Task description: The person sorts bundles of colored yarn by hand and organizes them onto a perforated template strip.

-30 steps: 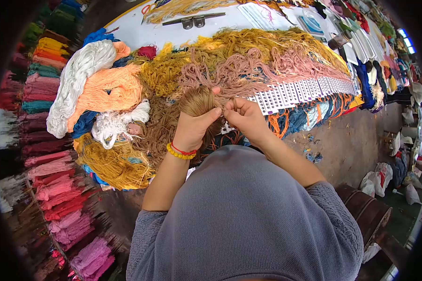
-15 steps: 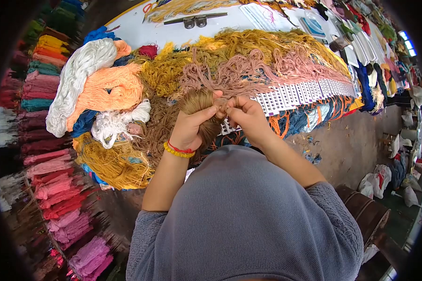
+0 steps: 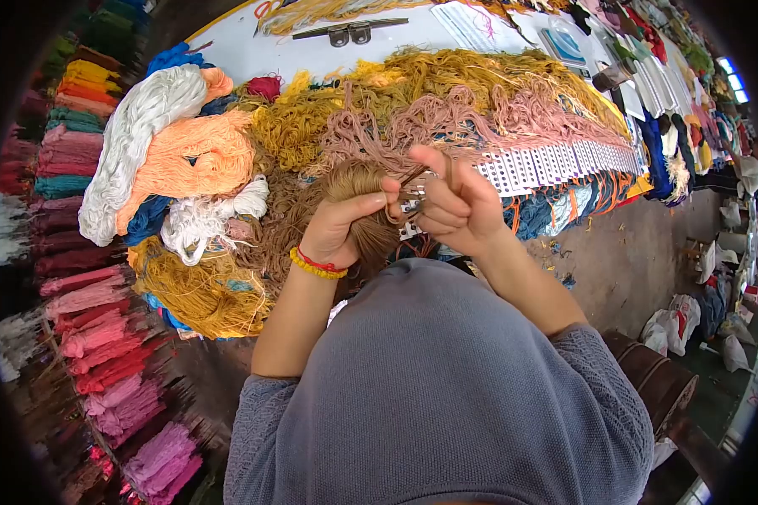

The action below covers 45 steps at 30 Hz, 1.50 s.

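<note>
A bundle of brown thread (image 3: 351, 180) is gripped in my left hand (image 3: 345, 220), its thumb lying across the strands. The wrist below wears a yellow beaded bracelet and a red string. To the right, my right hand (image 3: 461, 204) has its index finger raised and the other fingers curled, with a thin brown strand around the fingers leading back to the bundle. Behind both hands lie pink yarn (image 3: 459, 114) and a row of white cards with dark dots (image 3: 526, 171). Brown yarn (image 3: 282, 210) lies left of the bundle.
Peach yarn (image 3: 195, 164) and white yarn (image 3: 139, 135) are heaped at the left of the table. Olive and gold yarn (image 3: 446, 71) spreads behind. A black metal clip (image 3: 349, 34) lies at the back. Coloured skeins (image 3: 101, 320) hang at far left.
My right hand has turned and moved slightly right, its index finger now lifted and the strand drawn out from the bundle. My left hand stays nearly in place.
</note>
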{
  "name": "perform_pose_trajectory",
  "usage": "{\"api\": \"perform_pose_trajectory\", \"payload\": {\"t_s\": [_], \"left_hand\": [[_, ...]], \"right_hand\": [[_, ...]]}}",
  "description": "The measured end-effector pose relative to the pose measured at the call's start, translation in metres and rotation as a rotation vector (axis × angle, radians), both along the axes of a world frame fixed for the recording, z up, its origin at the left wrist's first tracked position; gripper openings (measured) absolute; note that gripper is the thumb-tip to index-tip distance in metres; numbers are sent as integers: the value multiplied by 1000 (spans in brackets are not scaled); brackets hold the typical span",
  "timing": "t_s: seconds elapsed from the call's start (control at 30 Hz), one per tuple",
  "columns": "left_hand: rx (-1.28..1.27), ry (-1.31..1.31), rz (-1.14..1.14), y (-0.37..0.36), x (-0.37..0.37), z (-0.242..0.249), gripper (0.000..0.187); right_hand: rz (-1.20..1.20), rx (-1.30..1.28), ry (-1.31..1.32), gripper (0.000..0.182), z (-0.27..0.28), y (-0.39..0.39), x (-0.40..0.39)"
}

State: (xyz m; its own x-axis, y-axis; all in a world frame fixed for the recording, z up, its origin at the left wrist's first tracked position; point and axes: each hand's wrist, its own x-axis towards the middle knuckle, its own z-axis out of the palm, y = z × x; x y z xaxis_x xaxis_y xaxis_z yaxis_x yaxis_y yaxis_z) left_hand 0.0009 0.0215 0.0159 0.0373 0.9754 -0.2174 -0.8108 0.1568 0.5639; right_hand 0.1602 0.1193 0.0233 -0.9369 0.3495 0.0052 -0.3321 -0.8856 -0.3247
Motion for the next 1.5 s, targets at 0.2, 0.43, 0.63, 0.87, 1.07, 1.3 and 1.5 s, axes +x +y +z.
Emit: {"api": "perform_pose_trajectory", "payload": {"t_s": [0.2, 0.43, 0.63, 0.87, 1.07, 1.3, 1.5], "left_hand": [[8, -149, -20, 1, -1, -2, 33], [-29, -87, 8, 1, 4, 1, 43], [-12, -69, 1, -2, 0, 3, 41], [-68, 97, 118, -5, 3, 15, 30], [-50, 179, 126, -1, 3, 6, 24], [-25, -35, 24, -2, 3, 6, 33], [13, -64, 37, -4, 8, 2, 42]], "right_hand": [[-331, 606, -597, 23, -4, -19, -18], [-299, 1007, -770, 15, -3, -21, -18], [-158, 990, -795, 12, -2, -19, -14], [-332, 858, -575, 9, -17, -19, -13], [12, 438, -392, 15, -8, -10, 0], [-62, 51, -147, 24, 5, -6, 1], [-312, 840, -643, 19, -2, -21, -15]]}}
